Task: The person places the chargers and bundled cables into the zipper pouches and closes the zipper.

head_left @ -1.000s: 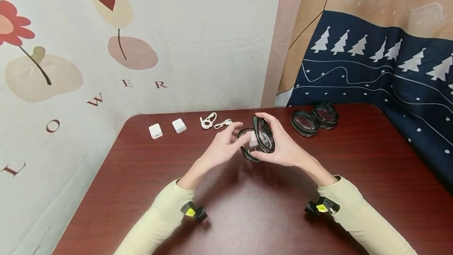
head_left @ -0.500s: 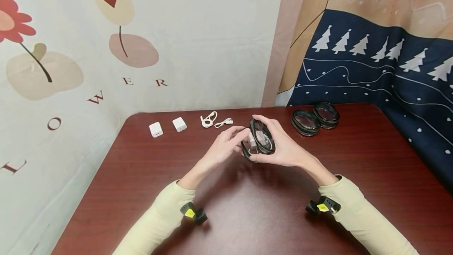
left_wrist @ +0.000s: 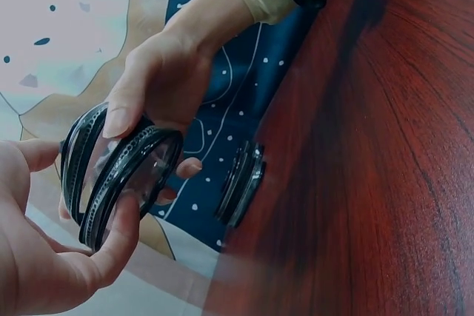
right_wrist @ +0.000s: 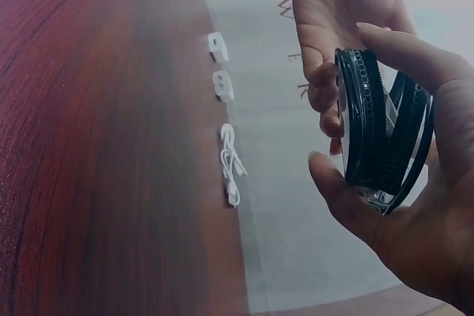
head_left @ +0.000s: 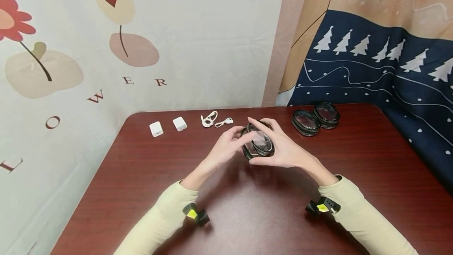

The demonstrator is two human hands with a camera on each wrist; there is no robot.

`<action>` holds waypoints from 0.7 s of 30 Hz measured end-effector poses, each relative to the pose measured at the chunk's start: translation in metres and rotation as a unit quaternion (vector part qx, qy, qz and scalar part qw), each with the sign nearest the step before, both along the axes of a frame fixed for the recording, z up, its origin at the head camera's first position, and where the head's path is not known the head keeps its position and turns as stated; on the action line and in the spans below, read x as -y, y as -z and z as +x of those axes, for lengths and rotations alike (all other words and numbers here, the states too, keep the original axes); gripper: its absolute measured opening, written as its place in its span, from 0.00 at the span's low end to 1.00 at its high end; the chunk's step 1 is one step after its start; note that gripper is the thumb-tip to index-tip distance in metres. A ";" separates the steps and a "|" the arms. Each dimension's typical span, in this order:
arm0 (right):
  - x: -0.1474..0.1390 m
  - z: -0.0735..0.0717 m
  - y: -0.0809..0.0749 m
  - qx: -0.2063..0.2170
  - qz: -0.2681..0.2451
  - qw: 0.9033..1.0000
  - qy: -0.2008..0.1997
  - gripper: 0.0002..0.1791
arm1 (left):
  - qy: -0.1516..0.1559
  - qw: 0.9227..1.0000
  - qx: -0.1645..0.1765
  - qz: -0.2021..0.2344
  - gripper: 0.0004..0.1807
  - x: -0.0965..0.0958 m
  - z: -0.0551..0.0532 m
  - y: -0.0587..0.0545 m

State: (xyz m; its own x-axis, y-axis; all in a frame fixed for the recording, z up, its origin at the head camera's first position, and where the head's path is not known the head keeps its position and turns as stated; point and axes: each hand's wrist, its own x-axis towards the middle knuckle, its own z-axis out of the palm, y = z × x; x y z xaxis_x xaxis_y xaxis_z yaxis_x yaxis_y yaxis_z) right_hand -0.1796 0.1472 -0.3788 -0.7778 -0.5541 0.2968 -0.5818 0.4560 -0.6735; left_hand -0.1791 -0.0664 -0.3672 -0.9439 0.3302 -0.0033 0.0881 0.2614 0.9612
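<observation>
A clear oval zip pouch with black trim [head_left: 261, 143] is held up between both hands above the table. Its two halves stand close together but partly apart at the zip, as the right wrist view shows. Something pale shows through the clear plastic; a white charger was visible there earlier. My left hand [head_left: 225, 147] grips the pouch's left half, thumb on its clear face [left_wrist: 141, 172]. On the other side my right hand [head_left: 286, 148] holds the right half, thumb at the lower edge and fingers over the top. Fingers cover part of the pouch.
Two similar pouches, a nearer one [head_left: 306, 122] and a farther one [head_left: 326, 115], lie at the back right. Along the back left are two white chargers, one [head_left: 156, 129] left of the other [head_left: 179, 123], and two white cables, one coiled [head_left: 209, 119], one bundled [head_left: 224, 122].
The pouch's right half has tipped left onto the other half, narrowing the gap and covering the charger. My right fingers have come over the top; my left hand stays nearly in place.
</observation>
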 end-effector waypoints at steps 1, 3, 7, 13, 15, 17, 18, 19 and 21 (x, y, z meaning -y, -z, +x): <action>0.000 0.000 0.000 -0.002 0.002 1.000 -0.001 0.58 | -0.003 1.000 -0.002 -0.006 0.29 0.000 0.000 0.001; 0.000 0.000 0.000 -0.006 0.005 1.000 -0.004 0.58 | -0.012 1.000 -0.001 -0.019 0.30 -0.001 0.000 0.001; 0.000 0.000 0.002 -0.021 0.001 1.000 -0.013 0.58 | -0.017 0.999 0.001 -0.035 0.31 -0.002 0.000 0.001; 0.000 -0.002 0.005 -0.034 -0.004 0.999 -0.027 0.61 | -0.019 0.999 0.026 -0.024 0.30 -0.005 0.000 0.000; -0.001 -0.002 0.005 -0.035 -0.005 0.999 -0.031 0.62 | -0.020 0.999 0.043 -0.008 0.31 -0.007 0.000 0.000; -0.001 -0.003 0.004 -0.033 -0.008 0.999 -0.039 0.63 | -0.021 0.998 0.057 0.008 0.31 -0.008 -0.001 0.001; -0.001 -0.003 0.004 -0.031 -0.010 0.999 -0.043 0.63 | -0.020 0.998 0.062 0.014 0.31 -0.008 -0.001 0.002; -0.001 -0.003 0.003 -0.030 -0.011 0.998 -0.046 0.63 | -0.019 0.998 0.065 0.018 0.29 -0.008 -0.002 0.002; -0.001 -0.003 0.002 -0.028 -0.011 0.998 -0.052 0.63 | -0.015 0.997 0.067 0.023 0.26 -0.008 -0.003 0.003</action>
State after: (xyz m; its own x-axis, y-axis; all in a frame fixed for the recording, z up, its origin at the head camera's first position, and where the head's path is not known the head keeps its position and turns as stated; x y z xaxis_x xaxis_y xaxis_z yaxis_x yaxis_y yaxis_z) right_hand -0.1825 0.1484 -0.3809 -0.6980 -0.6237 0.3518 -0.6625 0.3759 -0.6479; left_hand -0.1821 -0.0585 -0.3704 -0.9456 0.3044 -0.1150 -0.0485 0.2176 0.9748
